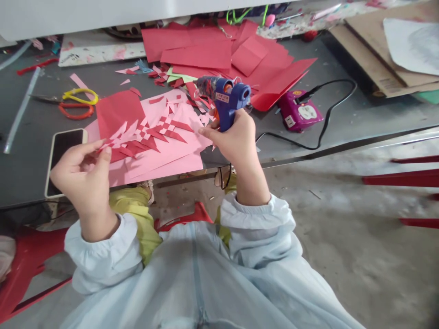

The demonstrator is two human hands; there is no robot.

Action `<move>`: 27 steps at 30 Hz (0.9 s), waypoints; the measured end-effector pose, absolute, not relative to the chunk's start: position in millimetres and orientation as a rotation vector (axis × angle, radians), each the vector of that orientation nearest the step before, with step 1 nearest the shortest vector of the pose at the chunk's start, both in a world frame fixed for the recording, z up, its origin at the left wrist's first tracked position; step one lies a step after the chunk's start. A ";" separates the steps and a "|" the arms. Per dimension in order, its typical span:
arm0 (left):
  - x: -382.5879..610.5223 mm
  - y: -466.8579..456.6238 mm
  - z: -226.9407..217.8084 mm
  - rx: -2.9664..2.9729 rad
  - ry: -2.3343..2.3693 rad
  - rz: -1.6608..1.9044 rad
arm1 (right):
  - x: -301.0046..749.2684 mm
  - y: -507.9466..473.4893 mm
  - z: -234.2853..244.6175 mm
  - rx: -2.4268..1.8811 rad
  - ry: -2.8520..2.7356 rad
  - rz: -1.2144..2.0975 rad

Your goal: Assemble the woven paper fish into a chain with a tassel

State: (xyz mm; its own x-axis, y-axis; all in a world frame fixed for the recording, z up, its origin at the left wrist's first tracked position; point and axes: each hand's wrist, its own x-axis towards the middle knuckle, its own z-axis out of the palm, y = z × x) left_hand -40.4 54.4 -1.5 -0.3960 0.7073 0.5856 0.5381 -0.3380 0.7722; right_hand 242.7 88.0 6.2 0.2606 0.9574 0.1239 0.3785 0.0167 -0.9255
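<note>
My left hand (84, 171) pinches one end of a woven red and pink paper strip (144, 135) with pointed ends along its sides. Beneath the strip lie pink paper sheets (164, 160) and a red paper square (120, 109). A blue hot glue gun (228, 103) is in my right hand (236, 137), its nozzle pointing left over paper scraps. Near my left wrist lies a phone (56, 176) with a dark screen, partly covered by the hand.
Scissors (77, 103) with yellow and orange handles and a glue stick (22, 109) lie left. Red paper sheets (206, 50) spread at the back. A purple power adapter (300, 109) with a black cable sits right, before cardboard (373, 59). Red stool legs (404, 178) stand beyond the table edge.
</note>
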 end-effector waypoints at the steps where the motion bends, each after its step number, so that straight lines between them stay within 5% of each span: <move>1: -43.1 52.4 -0.3 1.692 1.732 1.830 | 241.5 88.5 4.6 -1.556 -1.300 0.726; 27: -86.6 5.5 10.3 1.863 2.124 1.558 | 182.6 110.4 4.0 -2.077 -1.940 0.051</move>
